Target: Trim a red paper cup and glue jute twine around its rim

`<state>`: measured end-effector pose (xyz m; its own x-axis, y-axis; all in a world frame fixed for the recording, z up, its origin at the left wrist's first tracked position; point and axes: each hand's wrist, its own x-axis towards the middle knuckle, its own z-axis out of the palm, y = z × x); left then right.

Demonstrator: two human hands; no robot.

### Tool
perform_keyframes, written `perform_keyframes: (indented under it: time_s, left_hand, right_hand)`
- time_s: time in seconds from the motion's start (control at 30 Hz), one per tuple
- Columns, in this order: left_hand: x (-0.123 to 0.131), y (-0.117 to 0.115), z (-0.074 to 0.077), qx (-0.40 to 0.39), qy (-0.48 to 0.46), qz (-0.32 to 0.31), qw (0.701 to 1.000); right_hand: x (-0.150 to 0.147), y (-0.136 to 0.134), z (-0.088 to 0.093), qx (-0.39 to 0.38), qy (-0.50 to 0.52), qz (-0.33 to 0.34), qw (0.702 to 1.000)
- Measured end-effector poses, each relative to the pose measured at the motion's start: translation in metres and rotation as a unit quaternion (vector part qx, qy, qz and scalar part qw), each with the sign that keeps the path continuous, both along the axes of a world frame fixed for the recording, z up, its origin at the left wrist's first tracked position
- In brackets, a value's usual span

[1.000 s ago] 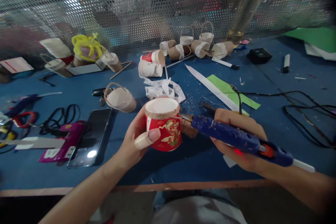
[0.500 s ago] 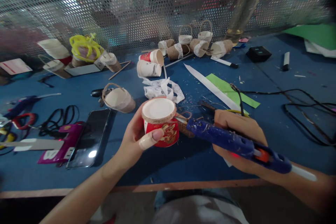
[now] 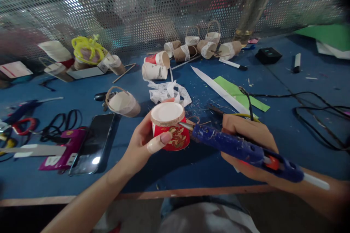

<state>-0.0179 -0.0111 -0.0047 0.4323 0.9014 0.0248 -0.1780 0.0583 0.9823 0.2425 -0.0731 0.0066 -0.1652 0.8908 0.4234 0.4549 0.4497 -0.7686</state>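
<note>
The left hand (image 3: 142, 142) is gripping a red paper cup (image 3: 171, 127), fingers curled around it. The right hand (image 3: 247, 142) is clutching a blue glue gun (image 3: 240, 149), its tip touching the cup's rim.

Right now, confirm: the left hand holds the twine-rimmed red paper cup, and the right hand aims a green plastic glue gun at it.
No: the head view shows the plastic glue gun in the right hand is blue, not green; the rest holds.

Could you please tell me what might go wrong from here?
The glue gun nozzle sits on the red paper cup, close to the thumb of the left hand, so hot glue may burn it. The black cable lies looped beside the right hand and could snag.
</note>
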Motion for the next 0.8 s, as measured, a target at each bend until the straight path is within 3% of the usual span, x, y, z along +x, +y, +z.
perform_keyframes:
  time_s: [0.27,0.6,0.8]
  left_hand:
    - [0.0071,0.0016,0.0077,0.011,-0.025,0.021,0.999]
    - [-0.0015,0.0034,-0.0018,0.045,0.003,0.007,0.999]
    - [0.0016,0.0030,0.0042,0.023,-0.009,0.022,0.999]
  right_hand:
    - [0.0042,0.0047,0.0020,-0.023,-0.001,-0.005,1.000]
    - [0.0007,0.0007,-0.0001,-0.002,0.012,0.025,1.000]
    - [0.0024,0.0037,0.0037,-0.016,-0.005,0.002,1.000]
